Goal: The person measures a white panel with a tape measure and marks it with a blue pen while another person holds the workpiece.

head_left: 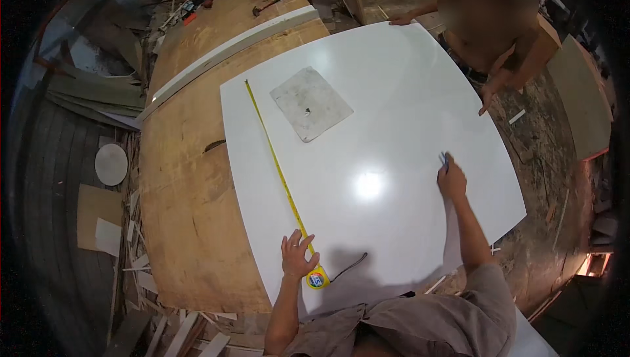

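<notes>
A large glossy white sheet (pixel 394 94) lies before me. Across its left side runs a yellow tape measure (pixel 317 278), its blade pulled out straight toward the far left corner. My left hand (pixel 299 256) rests beside the case, fingers spread over the near end of the blade and thumb close to the case. My right hand (pixel 453 178) is closed around a slim blue pen (pixel 446 162), just above the sheet's right half. A grey, stained square piece (pixel 312 104) lies on the sheet beyond the blade, with a small object on it. The case's dark wrist cord (pixel 349 267) trails rightward.
Under the sheet is a brown plywood board (pixel 190 226), crossed by a long white bar (pixel 230 55). A hammer (pixel 270 4) lies at the back. Another person (pixel 492 29) stands far right, hands at the sheet's edge. Wood offcuts (pixel 190 334) litter the floor near left.
</notes>
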Demonstrator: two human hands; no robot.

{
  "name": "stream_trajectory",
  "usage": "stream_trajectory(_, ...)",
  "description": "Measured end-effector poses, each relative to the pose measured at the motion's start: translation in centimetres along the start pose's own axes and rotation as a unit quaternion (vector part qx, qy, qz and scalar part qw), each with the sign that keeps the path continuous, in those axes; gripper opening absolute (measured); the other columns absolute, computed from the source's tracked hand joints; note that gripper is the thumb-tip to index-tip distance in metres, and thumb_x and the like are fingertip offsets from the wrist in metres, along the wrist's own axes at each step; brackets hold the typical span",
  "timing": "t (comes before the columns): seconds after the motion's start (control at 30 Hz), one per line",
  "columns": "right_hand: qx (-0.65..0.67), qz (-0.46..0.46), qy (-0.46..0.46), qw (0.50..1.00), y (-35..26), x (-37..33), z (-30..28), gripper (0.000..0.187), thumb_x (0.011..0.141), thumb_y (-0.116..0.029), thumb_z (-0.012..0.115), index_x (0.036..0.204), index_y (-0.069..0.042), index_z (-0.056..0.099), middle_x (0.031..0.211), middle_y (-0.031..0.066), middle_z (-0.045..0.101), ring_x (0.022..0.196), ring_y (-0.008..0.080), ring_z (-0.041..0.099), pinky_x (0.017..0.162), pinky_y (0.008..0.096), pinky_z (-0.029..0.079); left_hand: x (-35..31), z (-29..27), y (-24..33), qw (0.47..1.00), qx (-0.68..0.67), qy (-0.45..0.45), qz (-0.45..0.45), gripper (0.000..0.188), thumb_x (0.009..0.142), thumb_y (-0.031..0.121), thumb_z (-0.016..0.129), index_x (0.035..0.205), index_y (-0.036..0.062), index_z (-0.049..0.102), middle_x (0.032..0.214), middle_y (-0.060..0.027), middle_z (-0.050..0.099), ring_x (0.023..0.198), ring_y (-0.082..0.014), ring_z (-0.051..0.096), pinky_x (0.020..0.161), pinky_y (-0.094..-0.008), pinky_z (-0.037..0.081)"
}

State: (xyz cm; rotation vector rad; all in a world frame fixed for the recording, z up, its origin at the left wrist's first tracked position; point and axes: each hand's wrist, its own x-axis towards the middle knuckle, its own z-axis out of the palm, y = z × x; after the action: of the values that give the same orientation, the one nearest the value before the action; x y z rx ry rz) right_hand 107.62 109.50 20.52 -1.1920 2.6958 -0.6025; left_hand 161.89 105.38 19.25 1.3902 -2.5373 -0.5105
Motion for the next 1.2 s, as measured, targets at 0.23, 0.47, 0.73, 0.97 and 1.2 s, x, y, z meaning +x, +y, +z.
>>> stream_trajectory(0.23,0.05,0.032,-0.075,0.995,-3.6,-17.4,-1.8,0.055,0.091,-0.021,0.055,0.145,-0.01,0.05,0.1,0.0266,0.071,0.09,0.0446,0.069,0.082,0.0524,0.054,-0.1,-0.2,0.0,1.0,-0.02,0.004,0.006,0.06,0.079,0.042,0.07,0.135,0.0218,0.062,0.144,-0.0147,0.05,0.143,-0.0316,0.038,0.121,-0.0572,0.019)
stream_trajectory(0.47,0.067,0.1,-0.179,0.976,-7.2,-27.6,-3.2,0.063,0.088,-0.022,0.057,0.149,-0.013,0.045,0.101,0.0261,0.071,0.094,0.0446,0.069,0.086,0.0522,0.054,-0.3,-0.2,0.0,0.998,-0.046,0.026,0.028,0.056,0.08,0.042,0.071,0.132,0.022,0.064,0.144,-0.0139,0.05,0.142,-0.0307,0.039,0.121,-0.0567,0.019)
stream_trajectory(0.73,0.079,0.11,-0.093,0.986,-5.8,-36.9,-2.1,0.059,0.088,-0.023,0.06,0.145,-0.016,0.049,0.083,0.025,0.069,0.076,0.042,0.069,0.071,0.0512,0.053,-1.0,-0.4,-0.4,0.992,-0.091,0.058,0.058,0.059,0.077,0.041,0.073,0.13,0.0164,0.064,0.139,-0.0179,0.052,0.138,-0.0336,0.043,0.12,-0.0588,0.02)
stream_trajectory(0.97,0.16,0.177,-0.073,0.968,-8.6,-42.3,-2.5,0.06,0.095,-0.026,0.056,0.152,-0.014,0.042,0.103,0.0272,0.068,0.091,0.0395,0.069,0.077,0.0477,0.053,-1.2,0.0,-1.0,0.993,-0.083,0.049,0.062,0.064,0.077,0.044,0.075,0.133,0.0182,0.061,0.142,-0.0153,0.049,0.141,-0.0293,0.04,0.122,-0.0552,0.018)
stream_trajectory(1.2,0.24,0.166,0.046,0.955,-9.6,-43.3,1.1,0.062,0.099,-0.022,0.054,0.155,-0.006,0.034,0.129,0.0282,0.062,0.104,0.0396,0.067,0.087,0.0465,0.052,-1.3,-0.5,-1.0,0.993,-0.093,0.046,0.063,0.061,0.075,0.043,0.076,0.129,0.0173,0.064,0.14,-0.0143,0.05,0.137,-0.029,0.043,0.122,-0.0553,0.018)
